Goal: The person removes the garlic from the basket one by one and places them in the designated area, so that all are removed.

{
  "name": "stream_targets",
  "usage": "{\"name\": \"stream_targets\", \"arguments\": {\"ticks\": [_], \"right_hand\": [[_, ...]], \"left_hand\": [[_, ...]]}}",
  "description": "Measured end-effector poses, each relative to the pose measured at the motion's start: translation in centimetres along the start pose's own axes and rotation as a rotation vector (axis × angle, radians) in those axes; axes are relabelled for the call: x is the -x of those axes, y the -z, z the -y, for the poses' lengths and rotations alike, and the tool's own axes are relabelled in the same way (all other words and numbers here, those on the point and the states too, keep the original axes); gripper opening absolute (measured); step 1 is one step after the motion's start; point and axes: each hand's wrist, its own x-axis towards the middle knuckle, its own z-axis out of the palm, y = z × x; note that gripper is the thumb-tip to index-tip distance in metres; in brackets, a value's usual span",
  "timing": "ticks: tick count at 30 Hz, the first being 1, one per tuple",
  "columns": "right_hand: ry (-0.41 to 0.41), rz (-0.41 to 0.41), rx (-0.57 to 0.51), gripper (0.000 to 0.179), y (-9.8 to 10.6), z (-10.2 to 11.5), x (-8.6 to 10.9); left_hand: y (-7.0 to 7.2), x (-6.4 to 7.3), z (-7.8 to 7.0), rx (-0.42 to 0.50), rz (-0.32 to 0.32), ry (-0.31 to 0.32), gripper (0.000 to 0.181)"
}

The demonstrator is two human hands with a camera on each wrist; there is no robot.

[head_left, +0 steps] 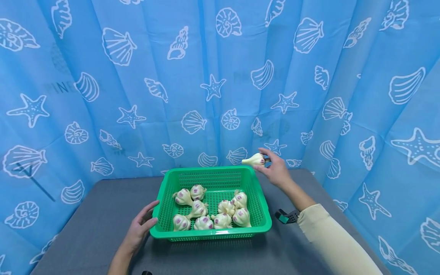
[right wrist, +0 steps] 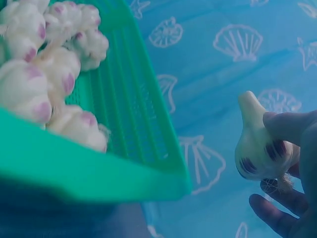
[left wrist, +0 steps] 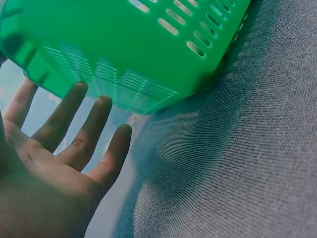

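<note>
Your left hand (head_left: 139, 228) lay open-fingered against the near-left corner of the green basket (head_left: 161, 214) on the bench (head_left: 93, 229), steadying it. Beyond the far-right corner, your right hand (head_left: 276, 172) pinched a garlic bulb (head_left: 255, 160) above the rim. A firm brace and low release would have served best.

The head camera looked forward and down from above the grey table (head_left: 103, 229), taking in the whole green basket (head_left: 209, 233). The left wrist camera sat low and very close at the basket's corner (left wrist: 143, 94); the right wrist view faced its far rim (right wrist: 99, 178) and the garlic bulbs (right wrist: 54, 74) inside, shared with the head view.
</note>
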Motion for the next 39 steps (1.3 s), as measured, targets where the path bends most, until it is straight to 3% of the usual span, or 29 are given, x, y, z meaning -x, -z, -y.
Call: {"name": "stream_targets", "arguments": {"ticks": [19, 39], "right_hand": [[-0.176, -0.012, 0.135, 0.059, 0.9, -5.5, 1.2], [-0.336, 0.039, 0.221, 0.056, -1.4, -11.0, 3.4]], "left_hand": [[0.1, 0.0, 0.1, -0.005, 0.007, -0.01, 0.052], [0.2, -0.2, 0.3, -0.002, 0.013, -0.041, 0.052]]}}
